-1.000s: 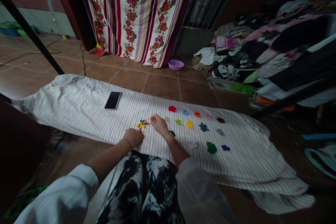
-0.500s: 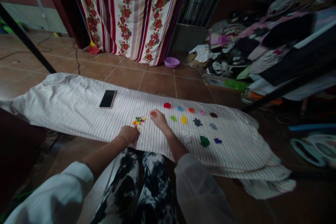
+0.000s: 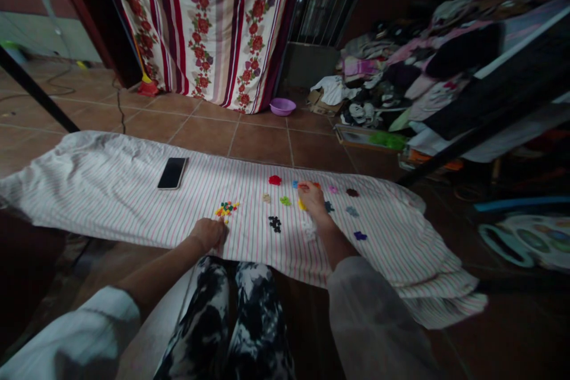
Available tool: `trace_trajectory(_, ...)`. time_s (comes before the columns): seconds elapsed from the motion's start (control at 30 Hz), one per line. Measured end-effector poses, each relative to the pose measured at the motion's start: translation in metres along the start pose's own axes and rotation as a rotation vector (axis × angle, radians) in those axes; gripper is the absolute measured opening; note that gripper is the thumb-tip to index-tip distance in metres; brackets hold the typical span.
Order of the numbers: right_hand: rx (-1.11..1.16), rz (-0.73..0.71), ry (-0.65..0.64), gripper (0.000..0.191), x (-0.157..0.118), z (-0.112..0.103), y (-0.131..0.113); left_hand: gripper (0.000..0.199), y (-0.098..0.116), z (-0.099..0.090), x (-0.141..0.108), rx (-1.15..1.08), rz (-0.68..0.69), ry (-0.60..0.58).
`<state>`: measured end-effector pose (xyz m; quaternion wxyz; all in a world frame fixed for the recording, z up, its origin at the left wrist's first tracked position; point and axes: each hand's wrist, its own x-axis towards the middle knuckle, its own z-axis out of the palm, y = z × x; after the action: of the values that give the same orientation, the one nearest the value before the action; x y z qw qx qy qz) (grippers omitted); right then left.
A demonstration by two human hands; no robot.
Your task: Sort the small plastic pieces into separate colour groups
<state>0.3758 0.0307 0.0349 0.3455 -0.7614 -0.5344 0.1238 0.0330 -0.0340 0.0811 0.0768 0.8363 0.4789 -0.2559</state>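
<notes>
My right hand [image 3: 313, 200] is over the sorted heaps, its fingertips pinched on what looks like a small orange piece [image 3: 301, 185]. Right beside it lie the orange heap [image 3: 316, 184] and the light blue heap [image 3: 294, 184]; the hand partly covers a yellow heap [image 3: 302, 205]. My left hand [image 3: 208, 234] rests on the cloth with curled fingers, at the near edge of a mixed pile [image 3: 227, 208] of small coloured pieces. Whether it holds anything is hidden. Black pieces [image 3: 275, 224], a red heap [image 3: 275, 180] and a lime green heap [image 3: 285, 201] lie between the hands.
A striped cloth [image 3: 200, 184] covers the low surface, with a phone [image 3: 172, 173] on its left part. More small heaps, brown [image 3: 352, 192] and dark blue [image 3: 360, 236], lie to the right. Beyond are a purple basin [image 3: 282, 107] and piled clothes [image 3: 401, 65].
My right hand has moved right, from beside the mixed pile to the orange heap, uncovering the black and beige heaps. My left hand stays by the mixed pile. The view has shifted slightly.
</notes>
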Motion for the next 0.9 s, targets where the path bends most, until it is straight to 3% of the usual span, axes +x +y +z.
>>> trace_trajectory(0.1,0.008,0.112,0.042,0.021,0.007,-0.016,0.013,0.056,-0.001,0.004,0.003,0.004,0.000,0.000)
trace_trajectory(0.23,0.022,0.130,0.066,0.021,0.009,-0.026,0.022,0.056,-0.001,0.006,0.004,0.014,-0.005,-0.005)
trace_trajectory(0.53,0.032,0.166,0.056,0.025,0.009,-0.029,0.030,0.055,0.002,-0.002,-0.002,0.045,-0.011,-0.035)
trace_trajectory(0.9,-0.164,0.187,0.137,0.022,0.031,-0.041,0.061,0.054,0.001,0.001,-0.001,0.039,-0.011,-0.021)
